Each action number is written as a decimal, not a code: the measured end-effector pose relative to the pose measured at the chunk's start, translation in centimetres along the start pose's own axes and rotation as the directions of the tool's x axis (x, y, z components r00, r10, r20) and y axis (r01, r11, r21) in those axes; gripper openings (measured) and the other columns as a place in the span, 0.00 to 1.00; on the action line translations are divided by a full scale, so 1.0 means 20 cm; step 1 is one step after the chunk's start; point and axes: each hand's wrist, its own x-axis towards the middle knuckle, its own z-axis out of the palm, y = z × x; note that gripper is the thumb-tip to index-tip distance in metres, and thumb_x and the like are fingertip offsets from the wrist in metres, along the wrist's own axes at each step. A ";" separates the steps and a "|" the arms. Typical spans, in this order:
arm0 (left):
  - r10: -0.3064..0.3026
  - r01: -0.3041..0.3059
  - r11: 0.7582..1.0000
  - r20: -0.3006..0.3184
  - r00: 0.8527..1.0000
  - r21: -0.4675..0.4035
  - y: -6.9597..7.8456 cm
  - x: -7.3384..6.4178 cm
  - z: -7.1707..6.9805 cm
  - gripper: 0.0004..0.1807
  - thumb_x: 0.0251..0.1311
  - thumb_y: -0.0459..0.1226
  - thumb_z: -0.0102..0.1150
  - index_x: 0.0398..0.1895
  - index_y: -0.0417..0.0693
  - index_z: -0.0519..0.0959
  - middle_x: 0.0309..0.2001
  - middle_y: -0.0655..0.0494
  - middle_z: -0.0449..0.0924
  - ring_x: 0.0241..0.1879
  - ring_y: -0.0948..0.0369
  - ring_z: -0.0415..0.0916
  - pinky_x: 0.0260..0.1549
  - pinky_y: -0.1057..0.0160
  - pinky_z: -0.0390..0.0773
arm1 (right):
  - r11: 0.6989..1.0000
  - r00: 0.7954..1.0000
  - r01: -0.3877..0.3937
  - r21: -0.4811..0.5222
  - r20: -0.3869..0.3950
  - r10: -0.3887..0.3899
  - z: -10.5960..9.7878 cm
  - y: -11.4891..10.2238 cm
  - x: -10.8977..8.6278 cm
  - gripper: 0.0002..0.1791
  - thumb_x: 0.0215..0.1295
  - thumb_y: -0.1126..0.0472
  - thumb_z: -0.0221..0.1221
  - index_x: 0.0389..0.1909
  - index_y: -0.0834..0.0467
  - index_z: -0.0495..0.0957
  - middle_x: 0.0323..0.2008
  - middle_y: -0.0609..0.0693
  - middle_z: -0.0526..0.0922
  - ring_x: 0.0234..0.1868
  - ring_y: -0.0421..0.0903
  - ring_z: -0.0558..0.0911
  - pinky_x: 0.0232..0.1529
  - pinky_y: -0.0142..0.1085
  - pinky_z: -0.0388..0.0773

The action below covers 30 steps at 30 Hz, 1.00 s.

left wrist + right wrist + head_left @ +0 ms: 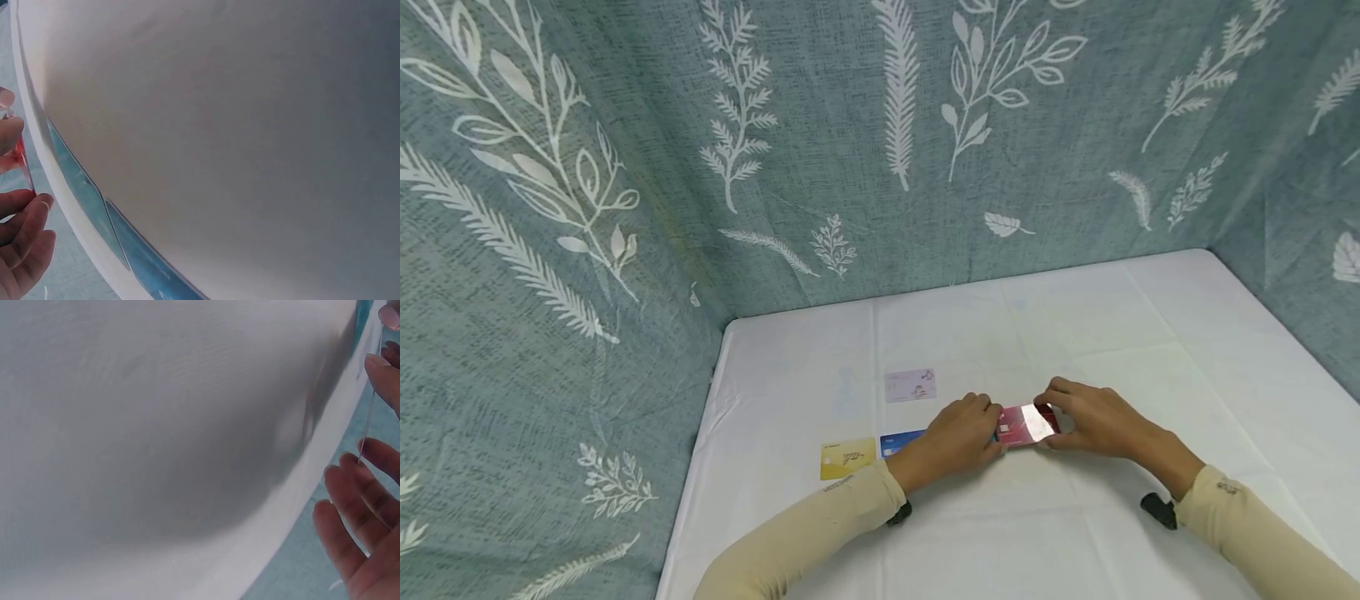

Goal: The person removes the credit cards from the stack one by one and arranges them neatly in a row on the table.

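Observation:
A red bank card (1017, 427) with a chip and a bright glare patch is held between my two hands. My left hand (958, 435) pinches its left edge, and the fingertips of my right hand (1097, 419) grip its right end. In the left wrist view the red card (22, 159) stands above the table surface, seen nearly edge-on. Beneath my left hand lie a blue card (901, 441) and a teal card (81, 187), both partly covered in the head view. The right wrist view shows my right hand (365, 519) at the card's thin edge.
A yellow card (847, 458) lies left of the blue one. Farther back is a pale lilac card (911, 386). All rest on a white-covered table (1075, 533), with a green leaf-patterned curtain (850, 167) behind and at the sides.

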 end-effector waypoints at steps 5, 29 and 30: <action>0.009 -0.009 1.000 -0.011 1.000 0.010 0.01 0.01 0.01 0.25 0.59 0.54 0.58 0.49 0.44 0.78 0.39 0.55 0.77 0.35 0.63 0.70 0.35 0.68 0.73 | 1.000 1.000 -0.002 -0.002 -0.002 0.002 0.00 0.01 -0.01 0.29 0.40 0.44 0.73 0.45 0.52 0.80 0.37 0.38 0.75 0.27 0.34 0.72 0.22 0.26 0.66; 0.015 -0.015 1.000 0.028 1.000 -0.004 0.02 0.05 0.03 0.21 0.57 0.55 0.60 0.40 0.47 0.79 0.35 0.58 0.77 0.32 0.64 0.69 0.28 0.69 0.70 | 1.000 1.000 0.012 0.016 0.009 -0.012 0.02 0.03 -0.03 0.29 0.43 0.41 0.72 0.44 0.53 0.80 0.36 0.38 0.74 0.29 0.33 0.71 0.25 0.26 0.67; 0.011 -0.010 1.000 0.031 0.999 -0.010 0.02 0.05 0.03 0.21 0.56 0.55 0.60 0.40 0.48 0.79 0.35 0.58 0.76 0.32 0.64 0.69 0.29 0.69 0.70 | 1.000 1.000 0.006 0.017 0.014 -0.007 0.02 0.03 -0.03 0.29 0.43 0.41 0.71 0.44 0.52 0.79 0.36 0.37 0.73 0.29 0.33 0.71 0.25 0.26 0.67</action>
